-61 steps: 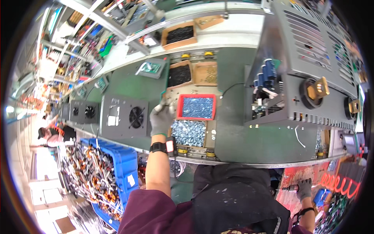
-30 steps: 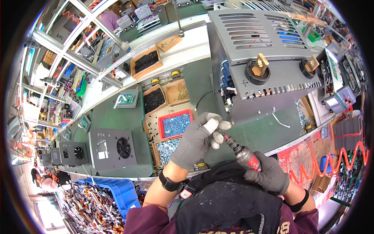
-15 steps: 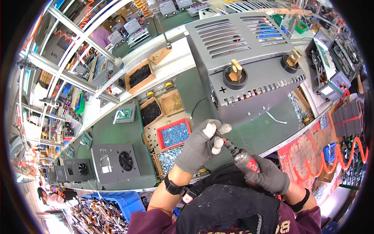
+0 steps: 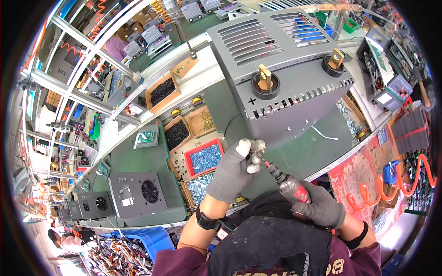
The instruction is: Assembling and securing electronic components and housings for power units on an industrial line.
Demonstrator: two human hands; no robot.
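One power driver point(image 4: 292, 187) is resting in my right grip point(image 4: 321, 205), and it is showing a rounded body in dark grey and black, with red marking toward its rear. Its front is narrowing through a dark collar to a slim bit point(image 4: 266, 163), which is showing a short red stretch near its tip. The whole tool is slanting, its nose pointing up and to my left, its back end disappearing into my right palm. That grip is wrapping around the rear of the body, fingers and thumb bent onto it. My left grip point(image 4: 232, 172) is meeting the other end: its pale-tipped fingers are curling in close to the thumb at the bit's tip, and I cannot tell whether they are pinching some small piece there. The driver is thus lying between my two hands, near the front edge of the green table point(image 4: 299, 161). Beyond it a grey slotted metal housing point(image 4: 299, 80) is standing, and a red tray point(image 4: 188, 164) of small bluish parts is sitting just left of my left glove.
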